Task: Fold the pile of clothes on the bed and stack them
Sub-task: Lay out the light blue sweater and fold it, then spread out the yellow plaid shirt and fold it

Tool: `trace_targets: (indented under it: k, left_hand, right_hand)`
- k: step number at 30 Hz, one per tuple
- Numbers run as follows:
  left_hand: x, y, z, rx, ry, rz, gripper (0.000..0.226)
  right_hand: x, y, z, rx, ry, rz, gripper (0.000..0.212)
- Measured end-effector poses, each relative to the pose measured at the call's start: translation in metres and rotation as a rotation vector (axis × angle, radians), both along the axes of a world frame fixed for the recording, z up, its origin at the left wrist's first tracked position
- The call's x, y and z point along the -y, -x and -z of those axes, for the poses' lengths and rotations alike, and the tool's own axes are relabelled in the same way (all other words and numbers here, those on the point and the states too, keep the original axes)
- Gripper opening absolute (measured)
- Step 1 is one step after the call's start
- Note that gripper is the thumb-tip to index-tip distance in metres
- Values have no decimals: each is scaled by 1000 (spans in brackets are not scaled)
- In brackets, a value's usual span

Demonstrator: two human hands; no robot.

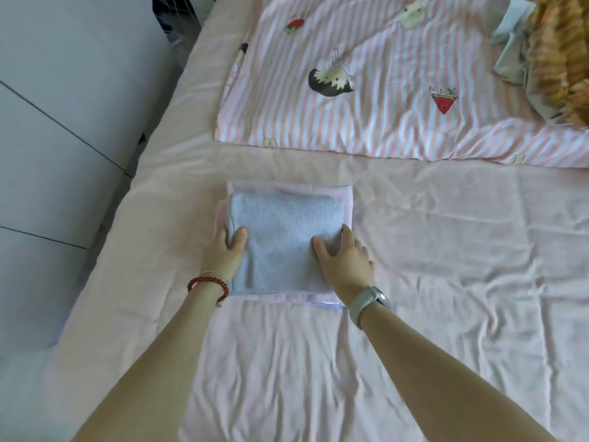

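A folded light blue knit garment (282, 231) lies on top of a folded pink garment (345, 194) in a small stack on the pink bed sheet (446, 282). My left hand (224, 253) grips the knit's left edge, thumb on top and fingers tucked beside it. My right hand (345, 258) grips its right edge the same way, thumb on the fabric. A white edge of another folded piece (323, 304) peeks out at the stack's near right corner. An unfolded pile of clothes (554, 55), orange patterned and pale grey-green, sits at the far right of the bed.
A pink-and-white striped duvet (382, 90) with cartoon prints covers the far half of the bed. White cabinet fronts (57, 122) run along the left side of the bed. Wrinkled sheet spreads to the right of the stack.
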State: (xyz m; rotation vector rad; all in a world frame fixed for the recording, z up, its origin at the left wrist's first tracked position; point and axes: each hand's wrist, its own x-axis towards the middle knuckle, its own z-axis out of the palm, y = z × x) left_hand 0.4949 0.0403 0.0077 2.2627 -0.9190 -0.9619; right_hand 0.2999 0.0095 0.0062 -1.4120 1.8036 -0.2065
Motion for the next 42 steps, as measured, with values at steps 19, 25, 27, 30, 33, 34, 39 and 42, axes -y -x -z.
trace_targets:
  k: [19, 25, 27, 30, 33, 34, 39, 42]
  left_hand:
    - [31, 10, 3, 627, -228, 609, 53]
    - [13, 35, -47, 692, -25, 500, 51]
    - [-13, 59, -65, 694, 224, 406, 45]
    - [-64, 113, -80, 536, 391, 320, 48]
    - [-108, 187, -86, 299, 314, 374, 51]
    - [-118, 214, -85, 248, 258, 437, 51]
    - [-144, 364, -99, 229, 170, 687, 38]
    - [-150, 459, -114, 275, 160, 835, 44]
  right_hand:
    - [23, -27, 0, -379, 332, -763, 54]
    - [-2, 11, -49, -14, 483, -488, 51]
    - [-27, 43, -64, 66, 563, -332, 51]
    - [-72, 108, -81, 116, 492, -206, 53]
    - [-126, 189, -97, 98, 392, -46, 60]
    - [-143, 218, -102, 84, 384, 33, 60]
    - [-233, 376, -122, 11, 328, 400, 30]
    - [-278, 464, -126, -32, 317, 497, 32]
